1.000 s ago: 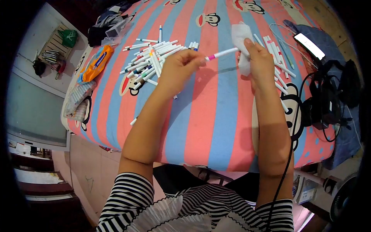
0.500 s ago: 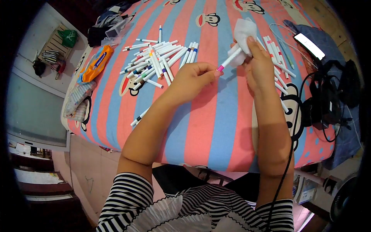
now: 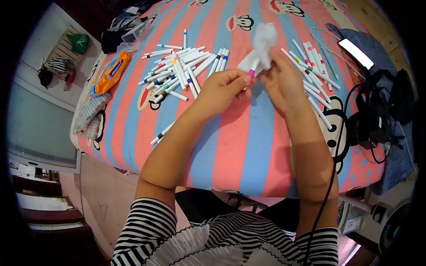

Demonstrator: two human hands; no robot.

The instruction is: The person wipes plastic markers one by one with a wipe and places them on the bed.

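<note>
My left hand pinches the magenta-banded end of a white marker pen between thumb and fingers. A crumpled white wipe is around the pen's far part, hiding it. My right hand is closed on the wipe from the right side, its fingertips partly hidden and slightly blurred. To the left of my left hand lies a loose pile of white markers with coloured bands. More white markers lie in a spread group just right of my right hand.
The bed has a pink and blue striped sheet. An orange packet lies at its left edge. On the right are a lit phone, a white cable, a blue-green pen and a black device with cords.
My right hand and the wipe have moved left and toward my left hand, along the pen. The pen points more steeply away from me. More of the right-hand markers show.
</note>
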